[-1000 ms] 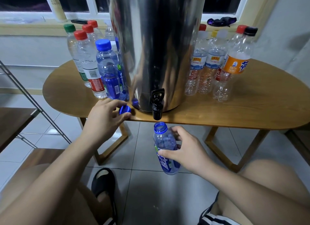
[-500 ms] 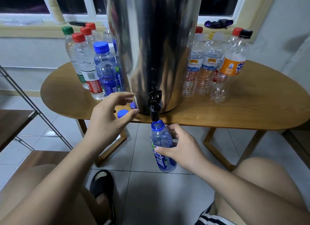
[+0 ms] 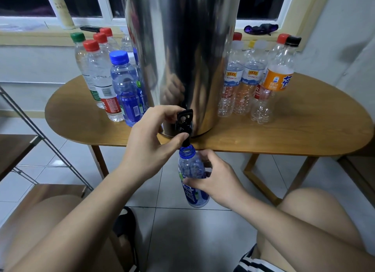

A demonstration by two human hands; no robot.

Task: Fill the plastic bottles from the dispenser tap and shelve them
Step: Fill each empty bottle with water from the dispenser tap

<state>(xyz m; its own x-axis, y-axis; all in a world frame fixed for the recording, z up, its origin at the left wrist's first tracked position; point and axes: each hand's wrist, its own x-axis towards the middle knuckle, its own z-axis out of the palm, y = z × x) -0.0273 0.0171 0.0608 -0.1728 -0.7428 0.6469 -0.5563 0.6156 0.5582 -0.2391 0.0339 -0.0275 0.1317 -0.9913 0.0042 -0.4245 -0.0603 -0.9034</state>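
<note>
A tall steel dispenser (image 3: pixel 182 54) stands on the round wooden table (image 3: pixel 294 134), its black tap (image 3: pixel 184 122) hanging over the front edge. My left hand (image 3: pixel 150 138) pinches the tap lever, fingers on top and thumb beneath the spout. My right hand (image 3: pixel 215 180) grips an uncapped blue bottle (image 3: pixel 191 170) held upright with its mouth right under the spout. The bottle's cap is hidden behind my left hand.
Capped bottles holding water (image 3: pixel 113 83) stand left of the dispenser; clear, seemingly unfilled bottles (image 3: pixel 255 79) stand on its right. A metal-framed shelf with wooden boards (image 3: pixel 14 150) is at the left. My knees and a black sandal (image 3: pixel 125 225) are over the tiled floor below.
My left hand left the blue cap on the table and moved right onto the tap lever. My right hand raised the bottle until its mouth reached the spout.
</note>
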